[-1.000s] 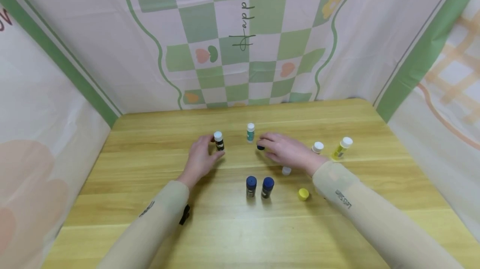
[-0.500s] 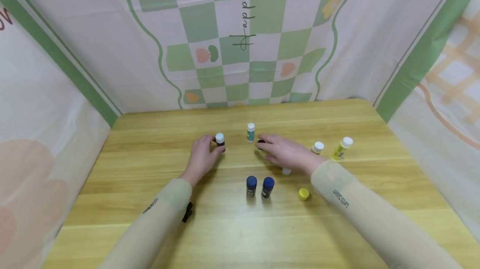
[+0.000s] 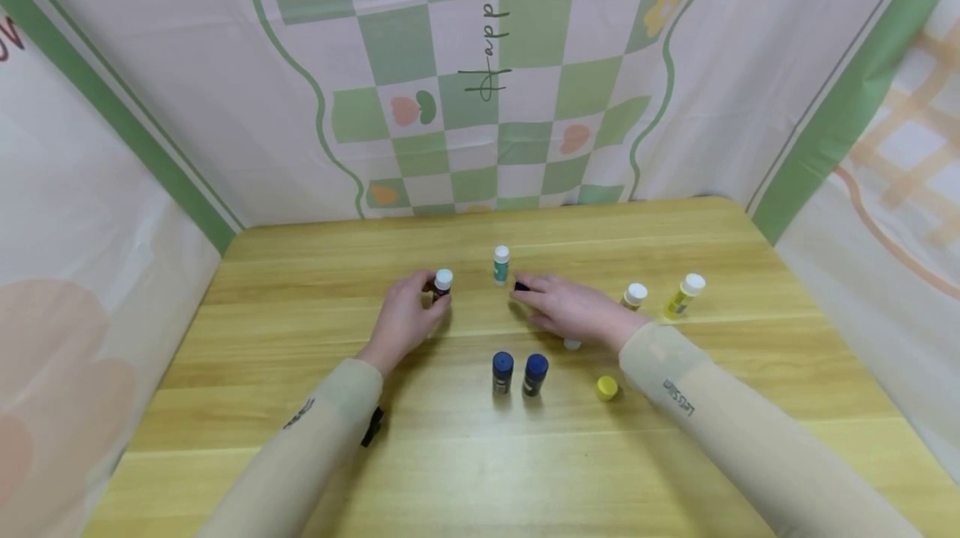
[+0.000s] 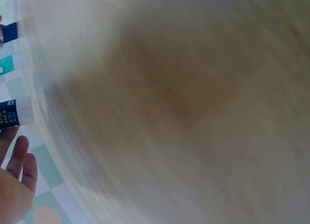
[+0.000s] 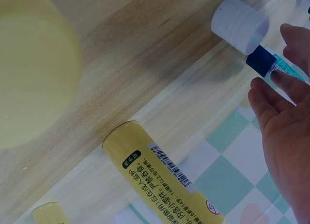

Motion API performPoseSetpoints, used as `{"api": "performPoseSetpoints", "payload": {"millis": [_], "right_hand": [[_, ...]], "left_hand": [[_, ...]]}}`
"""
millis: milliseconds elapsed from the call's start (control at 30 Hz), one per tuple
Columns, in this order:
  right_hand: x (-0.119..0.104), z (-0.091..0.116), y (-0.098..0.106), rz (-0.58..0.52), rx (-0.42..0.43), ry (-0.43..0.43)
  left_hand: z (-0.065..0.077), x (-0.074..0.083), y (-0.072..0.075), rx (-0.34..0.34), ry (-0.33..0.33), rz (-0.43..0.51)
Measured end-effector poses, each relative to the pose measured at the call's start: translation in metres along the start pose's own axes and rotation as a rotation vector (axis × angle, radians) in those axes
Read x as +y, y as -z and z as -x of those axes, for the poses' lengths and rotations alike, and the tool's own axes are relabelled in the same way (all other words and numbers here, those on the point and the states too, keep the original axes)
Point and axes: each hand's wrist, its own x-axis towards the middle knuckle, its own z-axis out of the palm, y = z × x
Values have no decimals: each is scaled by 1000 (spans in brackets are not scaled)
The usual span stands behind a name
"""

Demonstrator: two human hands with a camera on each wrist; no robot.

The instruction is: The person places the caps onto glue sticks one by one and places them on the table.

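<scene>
1. With the fingers of the left hand [image 3: 403, 317] curled round, gripping a dark glue stick [image 3: 442, 284] over the table [image 3: 450, 471].
2. With the right hand [image 3: 572, 304], pinching a dark blue cap [image 5: 260, 60], near the teal glue stick [image 3: 501, 267]; cannot tell what lies below it.
3. Standing white-topped, contents hidden: teal glue stick, yellow glue stick [image 3: 683, 299], another tube [image 3: 634, 295] beside the right wrist.
4. Standing side by side, nearer: left blue-topped tube [image 3: 502, 373], right blue-topped tube [image 3: 535, 375].
5. Loose: yellow cap [image 3: 607, 389].
6. Reaching forward with both arms, thumbs inward.
</scene>
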Motion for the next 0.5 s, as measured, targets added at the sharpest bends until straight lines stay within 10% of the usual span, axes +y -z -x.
{"api": "performPoseSetpoints", "payload": {"millis": [500], "right_hand": [[3, -1, -3, -23, 33, 3]], "left_hand": [[2, -1, 3, 57, -91, -42]]}}
